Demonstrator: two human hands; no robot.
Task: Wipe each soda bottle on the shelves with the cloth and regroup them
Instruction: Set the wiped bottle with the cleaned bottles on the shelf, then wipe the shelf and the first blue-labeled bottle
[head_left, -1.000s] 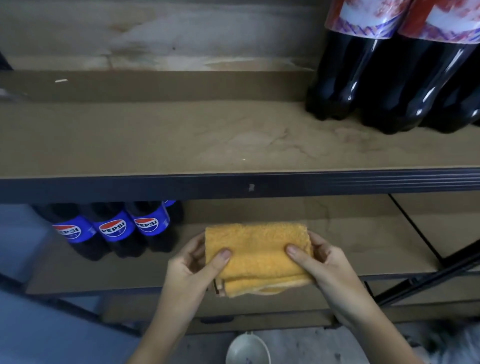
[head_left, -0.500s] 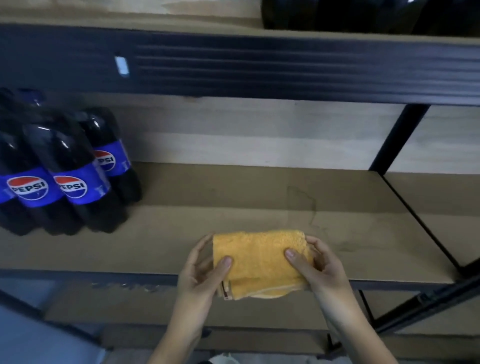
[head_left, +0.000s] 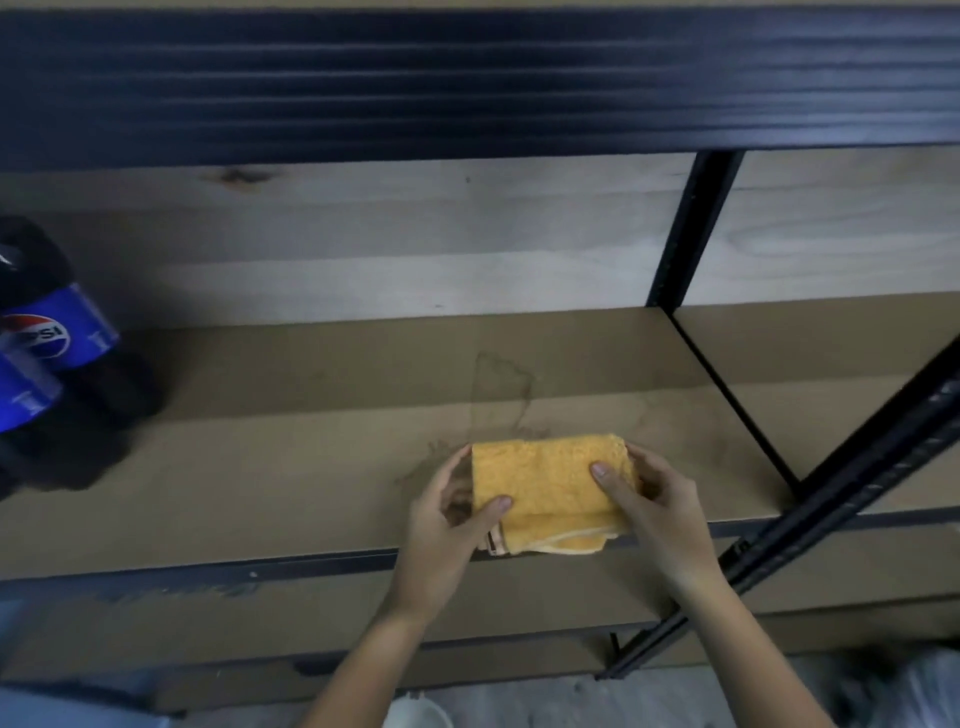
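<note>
Both hands, left hand (head_left: 447, 525) and right hand (head_left: 652, 499), pinch the folded cloth (head_left: 550, 491) at lower centre. It's soft and light. The bottles (head_left: 47, 338) at far left look heavy, slick; best grasped mid-body.

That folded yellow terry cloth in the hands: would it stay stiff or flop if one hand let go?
The folded yellow terry cloth would probably flop: its lower edge already sags past the left hand and right hand. It looks light, and its nubby surface seems unlikely to slip.
</note>
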